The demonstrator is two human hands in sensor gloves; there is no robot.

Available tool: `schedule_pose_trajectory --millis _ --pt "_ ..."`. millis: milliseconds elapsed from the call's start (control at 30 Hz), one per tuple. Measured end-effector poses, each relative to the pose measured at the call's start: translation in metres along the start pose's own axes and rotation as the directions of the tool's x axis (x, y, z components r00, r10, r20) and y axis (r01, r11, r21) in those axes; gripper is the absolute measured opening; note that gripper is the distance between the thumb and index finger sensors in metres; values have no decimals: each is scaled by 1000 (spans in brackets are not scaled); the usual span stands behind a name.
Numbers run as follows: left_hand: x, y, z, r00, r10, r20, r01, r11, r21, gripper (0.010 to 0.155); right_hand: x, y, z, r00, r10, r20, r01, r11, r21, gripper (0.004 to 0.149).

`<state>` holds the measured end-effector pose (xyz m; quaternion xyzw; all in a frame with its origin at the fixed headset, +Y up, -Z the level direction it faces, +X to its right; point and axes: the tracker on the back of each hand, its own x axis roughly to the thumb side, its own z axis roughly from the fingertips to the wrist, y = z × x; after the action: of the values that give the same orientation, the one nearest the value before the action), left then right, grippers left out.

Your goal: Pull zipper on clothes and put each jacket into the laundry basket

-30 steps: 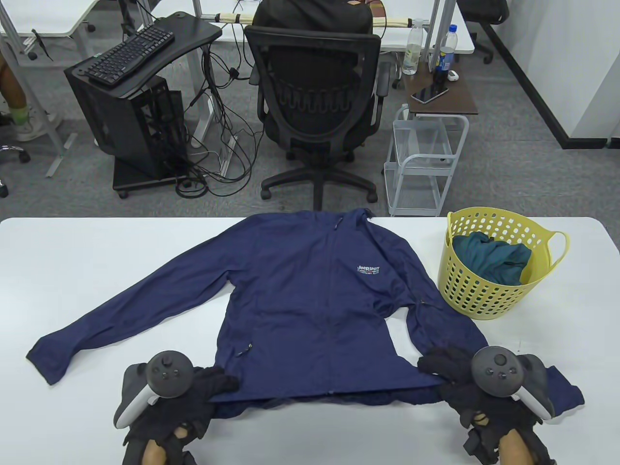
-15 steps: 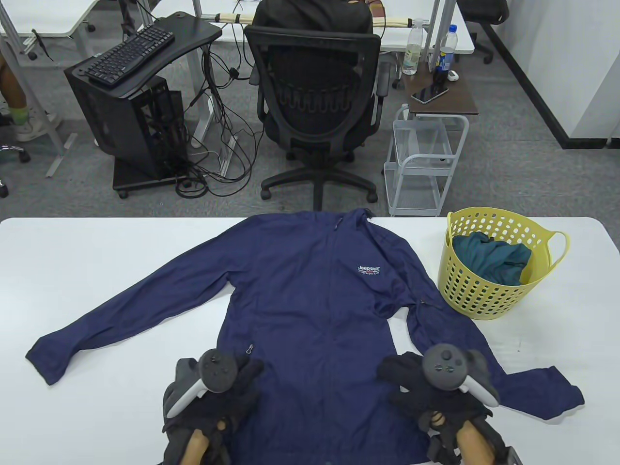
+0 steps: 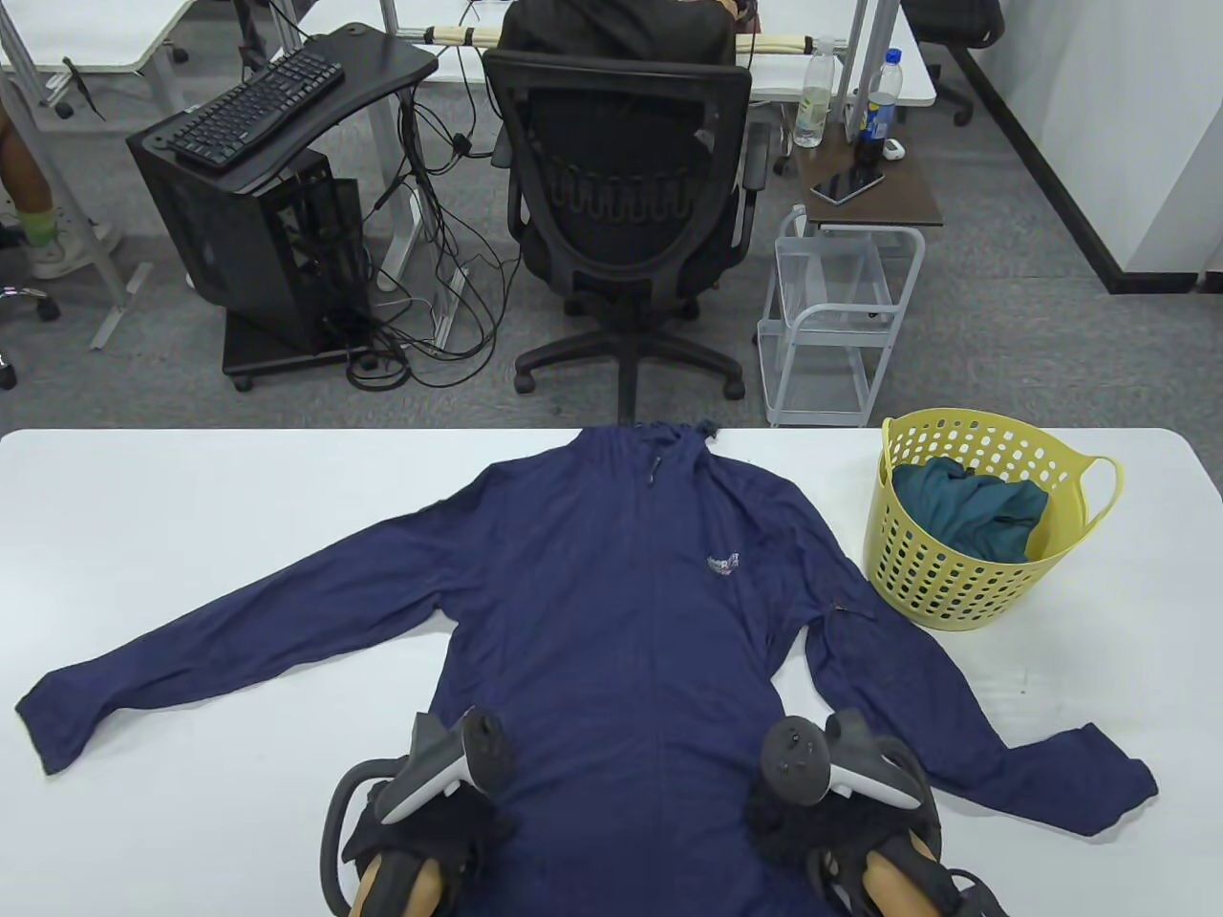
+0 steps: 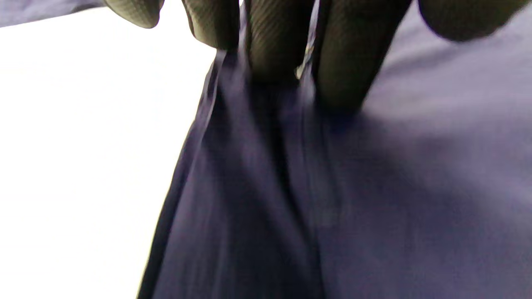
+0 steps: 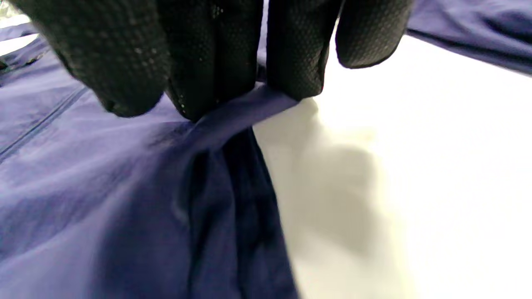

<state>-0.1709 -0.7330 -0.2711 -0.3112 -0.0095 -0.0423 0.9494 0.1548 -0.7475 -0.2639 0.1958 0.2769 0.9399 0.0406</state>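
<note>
While both grips pinch its hem, navy jacket (image 3: 611, 611) flat, zipped, sleeves spread

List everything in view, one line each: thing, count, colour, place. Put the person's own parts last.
navy jacket: 1, dark blue, spread flat on the table, zipped up
laundry basket: 1, yellow, on the table right of the jacket
teal garment: 1, teal, inside the basket
table: 1, white, foreground
office chair: 1, black, behind the table
keyboard: 1, black, on a black stand at far left
wire cart: 1, white, right of the chair
bottles: 2, on the far side table
phone: 1, dark, on that side table
left hand: 1, black glove, grips the jacket's lower left edge
right hand: 1, black glove, pinches the jacket's lower right edge
</note>
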Motion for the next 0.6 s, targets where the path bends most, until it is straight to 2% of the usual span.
schedule_pose_trajectory --millis 67,133,167,233,267,333,400,467,600 --pt "5 0 5 999 -18 27 18 1000 -19 63 12 6 11 998 25 52 -27 999 33 45" --pt "6 5 8 997 45 59 -45 999 -5 63 17 2 18 996 20 92 -23 999 32 41" --pt "4 13 9 996 72 58 -74 997 30 64 15 -6 21 997 -7 78 8 1000 -2 42" --pt "1 31 8 993 112 46 -117 988 99 64 7 -25 21 997 -73 30 77 988 -135 45" --pt "1 41 7 990 133 48 -139 977 162 64 2 -37 17 994 -109 1 106 966 -236 45" --pt "7 58 -1 982 179 60 -188 939 289 64 -5 -51 4 986 -158 -60 126 923 -364 50" --pt "19 75 -14 967 233 103 -254 884 393 63 -6 -54 -15 969 -225 -102 166 897 -411 57" --pt "37 91 -32 963 239 122 -268 852 449 63 0 -49 -39 970 -218 -107 155 896 -415 61" --pt "72 111 -69 991 119 56 -131 860 493 61 25 -28 -77 987 -135 -90 93 925 -368 72"
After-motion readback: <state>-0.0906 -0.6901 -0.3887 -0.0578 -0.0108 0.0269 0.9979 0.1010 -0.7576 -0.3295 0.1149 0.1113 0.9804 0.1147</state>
